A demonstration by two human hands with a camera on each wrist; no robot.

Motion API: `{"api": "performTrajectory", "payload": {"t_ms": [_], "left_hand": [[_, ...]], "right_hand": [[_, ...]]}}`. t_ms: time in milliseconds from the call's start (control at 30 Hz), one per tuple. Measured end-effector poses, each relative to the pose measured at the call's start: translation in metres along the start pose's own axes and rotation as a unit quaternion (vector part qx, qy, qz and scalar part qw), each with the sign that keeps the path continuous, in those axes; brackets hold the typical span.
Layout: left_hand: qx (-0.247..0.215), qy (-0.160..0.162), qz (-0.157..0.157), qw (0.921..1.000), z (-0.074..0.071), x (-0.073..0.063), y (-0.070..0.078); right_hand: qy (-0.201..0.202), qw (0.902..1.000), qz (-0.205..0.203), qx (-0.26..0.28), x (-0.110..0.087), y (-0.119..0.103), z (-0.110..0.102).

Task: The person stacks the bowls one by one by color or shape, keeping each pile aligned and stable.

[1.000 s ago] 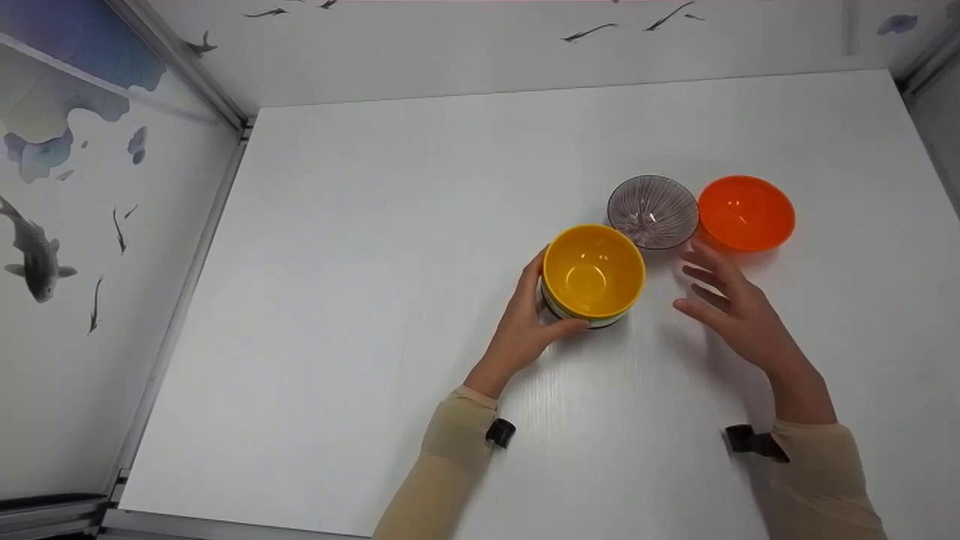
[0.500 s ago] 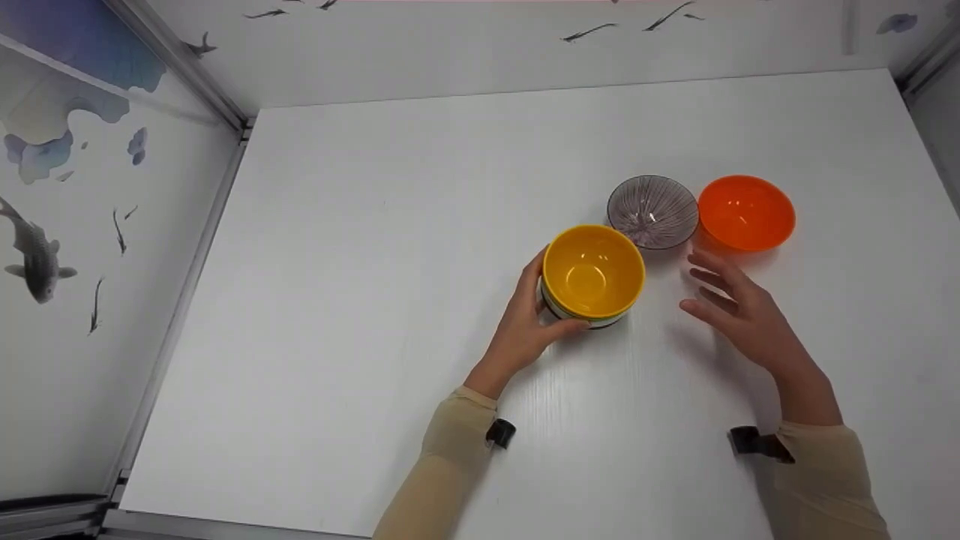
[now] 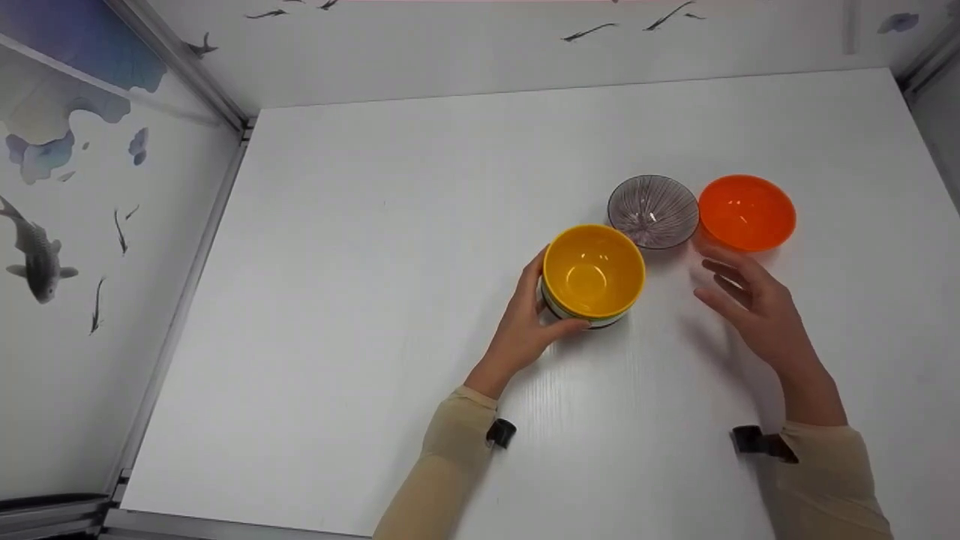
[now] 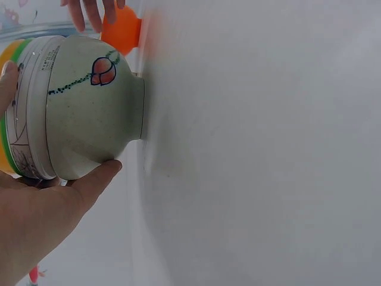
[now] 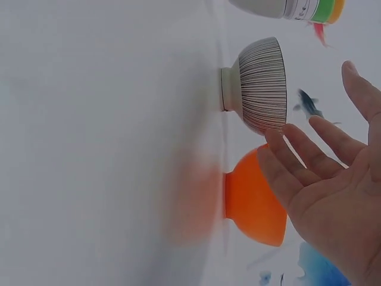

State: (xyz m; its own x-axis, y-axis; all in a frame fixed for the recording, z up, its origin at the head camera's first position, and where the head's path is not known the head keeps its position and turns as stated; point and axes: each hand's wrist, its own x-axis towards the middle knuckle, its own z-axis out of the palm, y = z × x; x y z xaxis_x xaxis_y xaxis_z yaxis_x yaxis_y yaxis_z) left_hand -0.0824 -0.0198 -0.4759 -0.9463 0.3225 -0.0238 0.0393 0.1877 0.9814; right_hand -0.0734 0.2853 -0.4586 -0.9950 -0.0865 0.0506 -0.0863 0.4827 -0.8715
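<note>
My left hand (image 3: 521, 330) grips the side of a stack of bowls, thumb at the near side and fingers round the left. A yellow bowl (image 3: 592, 271) tops the stack. Below it, the left wrist view shows a green-rimmed patterned bowl (image 4: 22, 110) and, lowest, a pale green bowl (image 4: 89, 119) with a red flower, its foot at the table. My right hand (image 3: 761, 319) hovers with loosely extended fingers and holds nothing. Its fingertips overlap the orange bowl (image 5: 253, 196) in the right wrist view.
Behind the stack stands a bowl with thin dark stripes (image 3: 652, 212), side by side with the orange bowl. All stand upright on the white table (image 3: 360, 300). White panels with painted fish (image 3: 41, 259) border it at the left and back.
My right hand has drifted slightly rightward, away from the stack, its fingers drawing a little closer together. My left hand and the bowls stay where they were.
</note>
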Motion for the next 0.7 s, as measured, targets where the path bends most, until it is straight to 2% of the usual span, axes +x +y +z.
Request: {"api": "performTrajectory", "payload": {"t_ms": [167, 300, 533, 700], "left_hand": [[0.001, 0.0, 0.006, 1.0, 0.0, -0.0002, 0.0006], [-0.003, -0.001, 0.006, 1.0, 0.0002, 0.0, 0.0], [-0.001, -0.001, 0.007, 1.0, 0.0002, -0.0002, -0.0004], [-0.002, 0.001, 0.007, 1.0, 0.0005, -0.001, 0.0006]], "right_hand": [[0.036, 0.9991, -0.019, 0.015, -0.0003, 0.0011, -0.0015], [0.083, 0.9956, -0.037, 0.024, -0.0004, 0.0003, -0.0017], [0.189, 0.981, -0.029, 0.03, 0.0006, -0.0026, -0.0024], [0.239, 0.9704, -0.017, 0.026, 0.0022, -0.0042, -0.0042]]}}
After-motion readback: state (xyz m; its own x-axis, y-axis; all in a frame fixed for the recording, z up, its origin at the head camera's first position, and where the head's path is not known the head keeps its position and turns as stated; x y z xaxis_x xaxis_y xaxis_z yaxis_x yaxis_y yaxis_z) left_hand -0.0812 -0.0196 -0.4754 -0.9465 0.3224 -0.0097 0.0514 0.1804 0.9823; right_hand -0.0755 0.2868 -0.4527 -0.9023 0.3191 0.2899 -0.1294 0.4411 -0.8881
